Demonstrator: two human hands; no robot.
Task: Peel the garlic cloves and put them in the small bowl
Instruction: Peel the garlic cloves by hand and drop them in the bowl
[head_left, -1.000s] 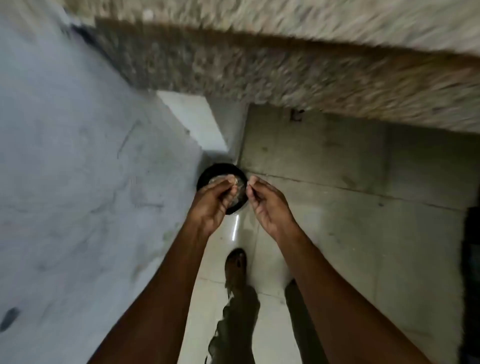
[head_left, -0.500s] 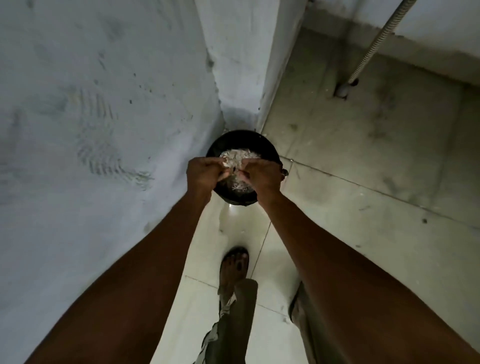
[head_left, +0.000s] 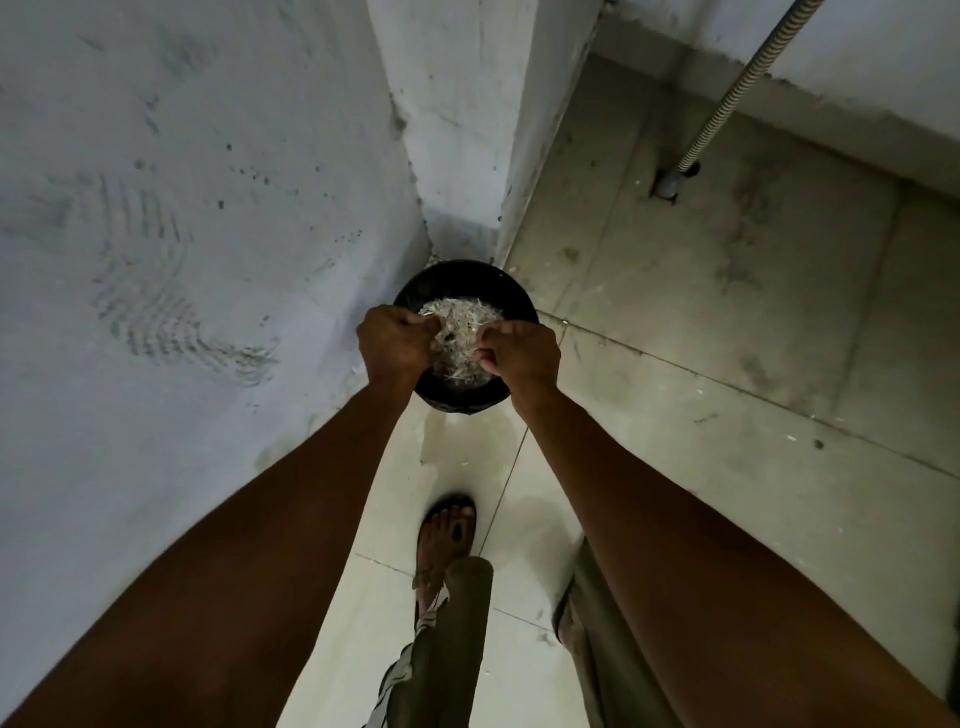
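Rough grey wall (head_left: 182, 260), tiled floor (head_left: 727, 364), corrugated hose (head_left: 737, 88), dim light

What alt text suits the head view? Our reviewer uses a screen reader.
Seen from above, a person's left hand and right hand work curled fingers together over a black bin of pale peelings on a tiled floor in a wall corner.

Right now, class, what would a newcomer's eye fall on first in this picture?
First, the black bin on the tiled floor in the wall corner, holding pale papery peelings. Directly above it, the left hand and right hand, fingers curled, work together. Lower down, a sandalled foot stands on the tiles.
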